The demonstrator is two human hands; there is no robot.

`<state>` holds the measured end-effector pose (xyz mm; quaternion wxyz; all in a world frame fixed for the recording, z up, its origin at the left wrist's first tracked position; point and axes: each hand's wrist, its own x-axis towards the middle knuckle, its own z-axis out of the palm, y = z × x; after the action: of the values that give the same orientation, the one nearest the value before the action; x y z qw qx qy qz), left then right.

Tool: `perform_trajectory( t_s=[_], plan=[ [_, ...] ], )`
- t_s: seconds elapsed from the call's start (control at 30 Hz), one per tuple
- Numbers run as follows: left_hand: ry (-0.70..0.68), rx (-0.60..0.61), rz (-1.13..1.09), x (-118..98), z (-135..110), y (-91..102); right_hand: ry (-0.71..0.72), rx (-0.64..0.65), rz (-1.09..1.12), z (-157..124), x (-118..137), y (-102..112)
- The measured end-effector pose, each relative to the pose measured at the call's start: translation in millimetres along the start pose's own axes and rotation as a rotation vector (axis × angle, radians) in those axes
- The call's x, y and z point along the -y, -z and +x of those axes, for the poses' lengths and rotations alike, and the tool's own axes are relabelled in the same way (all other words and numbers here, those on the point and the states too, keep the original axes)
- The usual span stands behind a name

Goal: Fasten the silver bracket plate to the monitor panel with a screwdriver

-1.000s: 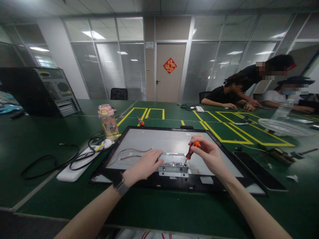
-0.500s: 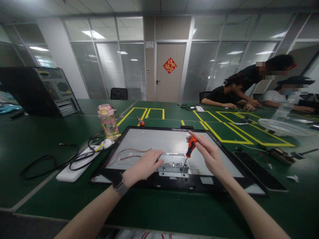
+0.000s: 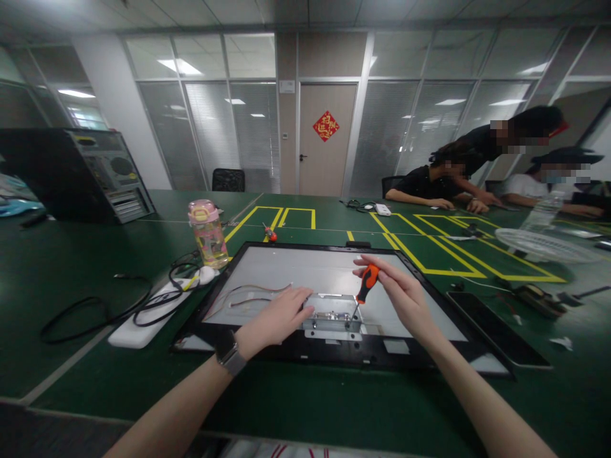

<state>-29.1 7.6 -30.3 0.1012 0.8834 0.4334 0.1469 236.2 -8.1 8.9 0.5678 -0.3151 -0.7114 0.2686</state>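
Observation:
My right hand [image 3: 401, 294] grips the orange-and-black handle of a screwdriver [image 3: 368, 284] between thumb and fingers. The shaft tilts down to the left, its tip at the right end of a silver metal bracket [image 3: 333, 334]. This bracket sits near the front edge of a flat display panel [image 3: 286, 262], grey-white with a black frame. My left hand [image 3: 282, 314] lies with its fingers stretched out at the bracket's left end. Thin wires [image 3: 252, 289] run across the panel beyond it.
Left of the panel are a white power strip [image 3: 147, 321] with black cable and a pink-lidded bottle [image 3: 208, 235]. A dark phone-like slab [image 3: 496, 327] lies to the right. A small red-handled screwdriver [image 3: 270, 235] is behind the panel; a computer case [image 3: 102, 175] stands far left. Several people sit or lean at right.
My right hand's fingers have shifted slightly around the screwdriver handle, which has turned and tilted a little to the right. My left hand stays in place.

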Motion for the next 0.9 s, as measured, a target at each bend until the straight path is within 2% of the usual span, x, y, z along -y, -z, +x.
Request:
perform_trajectory(
  t_s=[0.2, 0.37, 0.47, 0.67, 0.8, 0.9],
  plan=[
    [-0.02, -0.016, -0.011, 1.5, 0.6, -1.4, 0.068, -0.121, -0.111, 1.4, 1.1, -2.5],
    [-0.013, -0.004, -0.014, 1.0, 0.6, -0.5, 0.027, -0.048, -0.03, -0.5, 1.2, -1.8],
    [-0.015, -0.004, -0.021, 0.6, 0.5, -0.2, -0.014, -0.072, 0.005, -0.8, -0.2, -2.7],
    [-0.019, -0.019, -0.03, 2.0, 0.5, -1.9, 0.109, -0.196, -0.068, 1.7, 0.7, -4.4],
    [-0.023, -0.02, -0.023, 1.8, 0.4, -1.2, 0.028, -0.17, -0.009, 1.9, 0.4, -3.5],
    [-0.02, -0.014, -0.021, 1.2, 0.2, -0.2, -0.079, -0.096, 0.157, 2.1, -2.3, -3.5]
  ],
)
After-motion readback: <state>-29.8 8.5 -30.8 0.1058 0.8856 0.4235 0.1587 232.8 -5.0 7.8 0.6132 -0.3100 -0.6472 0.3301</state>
